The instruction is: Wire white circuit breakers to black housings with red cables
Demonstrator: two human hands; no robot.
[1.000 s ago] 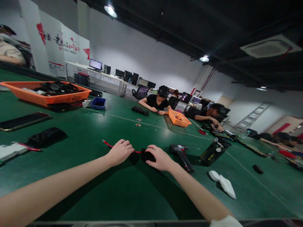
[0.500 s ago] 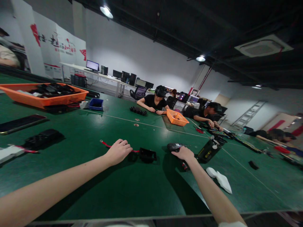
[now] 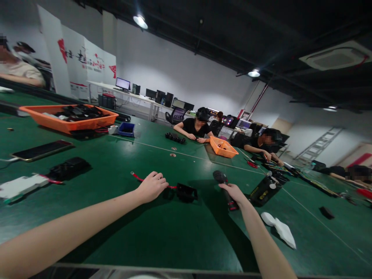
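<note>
My left hand (image 3: 151,186) rests closed on the green table (image 3: 162,228), its fingers curled over a red cable (image 3: 136,177) that leads to a small black part (image 3: 186,192) just right of it. My right hand (image 3: 234,193) is wrapped round the handle of a black electric screwdriver (image 3: 221,179), lifted a little off the table with its head pointing away from me. The black part lies between my two hands, touched by neither.
A black and yellow device (image 3: 263,190) and a white cloth (image 3: 279,228) lie right of my right hand. At left are a black module (image 3: 68,167), a white part (image 3: 20,186), a phone (image 3: 40,150), an orange tray (image 3: 69,123) and a blue bin (image 3: 126,129). Other people sit at the far edge near a small orange bin (image 3: 223,147).
My right hand left the black part, reached right to the electric screwdriver, gripped it and has raised it. My left hand stayed on the red cable.
</note>
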